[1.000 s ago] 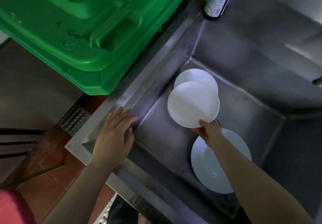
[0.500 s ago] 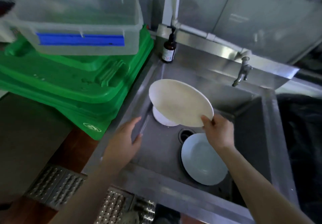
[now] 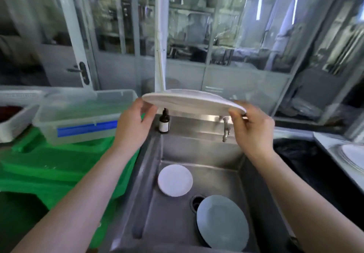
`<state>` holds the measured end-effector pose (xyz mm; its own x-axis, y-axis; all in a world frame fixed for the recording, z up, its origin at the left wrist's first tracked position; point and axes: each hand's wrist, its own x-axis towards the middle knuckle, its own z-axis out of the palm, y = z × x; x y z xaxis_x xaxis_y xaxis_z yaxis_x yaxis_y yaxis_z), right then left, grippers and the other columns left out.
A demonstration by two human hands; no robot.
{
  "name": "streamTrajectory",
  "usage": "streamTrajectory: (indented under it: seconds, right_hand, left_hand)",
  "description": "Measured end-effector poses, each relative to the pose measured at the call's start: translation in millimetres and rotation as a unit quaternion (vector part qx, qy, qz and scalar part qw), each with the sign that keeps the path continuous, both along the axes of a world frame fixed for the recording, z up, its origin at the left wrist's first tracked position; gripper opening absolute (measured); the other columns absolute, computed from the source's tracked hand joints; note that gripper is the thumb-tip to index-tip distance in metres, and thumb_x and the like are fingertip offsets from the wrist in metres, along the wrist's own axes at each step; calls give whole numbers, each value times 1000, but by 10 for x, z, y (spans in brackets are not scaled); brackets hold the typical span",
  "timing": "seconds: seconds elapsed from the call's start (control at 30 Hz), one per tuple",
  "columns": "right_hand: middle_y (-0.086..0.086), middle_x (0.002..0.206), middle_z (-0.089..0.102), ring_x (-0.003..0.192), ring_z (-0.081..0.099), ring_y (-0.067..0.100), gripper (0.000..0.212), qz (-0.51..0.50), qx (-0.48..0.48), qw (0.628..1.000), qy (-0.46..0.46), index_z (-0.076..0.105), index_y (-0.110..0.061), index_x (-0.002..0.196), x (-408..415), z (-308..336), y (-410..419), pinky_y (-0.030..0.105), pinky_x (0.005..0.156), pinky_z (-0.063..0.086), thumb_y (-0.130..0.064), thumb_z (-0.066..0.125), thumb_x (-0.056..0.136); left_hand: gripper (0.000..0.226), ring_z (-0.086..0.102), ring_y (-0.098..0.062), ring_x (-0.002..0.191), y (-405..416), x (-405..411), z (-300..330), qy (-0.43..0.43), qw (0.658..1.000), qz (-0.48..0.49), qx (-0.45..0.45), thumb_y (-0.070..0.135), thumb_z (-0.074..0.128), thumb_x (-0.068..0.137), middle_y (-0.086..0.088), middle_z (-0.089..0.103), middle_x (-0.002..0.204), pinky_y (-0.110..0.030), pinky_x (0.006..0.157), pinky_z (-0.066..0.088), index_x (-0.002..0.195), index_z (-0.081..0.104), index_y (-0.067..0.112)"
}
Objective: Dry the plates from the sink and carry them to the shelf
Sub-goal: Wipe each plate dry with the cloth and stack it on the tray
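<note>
I hold a white plate (image 3: 189, 101) nearly flat and edge-on, high above the steel sink (image 3: 197, 154). My left hand (image 3: 134, 123) grips its left rim and my right hand (image 3: 250, 126) grips its right rim. Down in the basin a small white plate (image 3: 175, 180) lies at the back left. A larger pale grey plate (image 3: 222, 221) leans at the front right, partly over the drain (image 3: 196, 200).
A dark bottle (image 3: 164, 122) stands on the sink's back left corner, and a tap (image 3: 226, 128) juts from the back wall. Stacked green crates (image 3: 49, 170) carry a clear plastic box (image 3: 82, 115) at left. Glass-fronted cabinets (image 3: 216, 36) stand behind. A counter with a white dish (image 3: 352, 154) sits right.
The plate has risen out of the sink to chest height. My left hand left the sink rim and took hold of the plate's left edge. The view has tilted upward.
</note>
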<state>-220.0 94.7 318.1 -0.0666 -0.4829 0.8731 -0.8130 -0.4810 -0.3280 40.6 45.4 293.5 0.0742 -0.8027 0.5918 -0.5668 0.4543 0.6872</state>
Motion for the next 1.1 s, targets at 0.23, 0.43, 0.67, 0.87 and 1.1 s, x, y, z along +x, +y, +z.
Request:
streamTrajectory:
  seconds: [0.23,0.43,0.67,0.87,1.1]
  right_hand:
    - [-7,97,65,85,62,10,29,30,-144,989,17,71,-12,108,-149,1121,173,15,77,46,2,62,85]
    - [7,101,72,91,68,24,32,10,-184,981,54,71,-7,108,-321,1568,187,36,79,54,10,63,82]
    - [8,102,71,90,66,19,28,7,-198,976,91,70,-7,111,-624,1611,174,22,80,49,-7,55,88]
    - [4,101,71,89,62,9,35,5,-199,976,88,70,-6,110,-1036,1704,170,8,81,44,11,65,80]
    - [-7,101,67,92,62,6,32,19,-194,980,41,71,-9,107,-1600,1567,280,15,83,49,8,61,81]
  left_hand:
    - [27,55,7,68,52,-46,1284,-17,992,-26,-122,33,47,94,23,62,87,-19,58,39,116,62,36]
    - [32,53,-1,91,74,-138,1766,-72,979,-28,-189,23,46,94,31,56,103,-16,67,39,119,61,37]
    - [39,64,-19,91,56,-359,1837,-134,965,-37,-221,16,45,89,6,70,109,-29,69,46,122,62,27]
    - [38,64,-27,83,43,-712,1952,-172,955,-31,-239,12,48,90,-4,73,96,-37,67,48,122,64,26]
    - [32,67,-25,75,211,-1308,1920,-215,911,-41,-351,10,53,86,-1,75,91,-31,75,41,114,69,14]
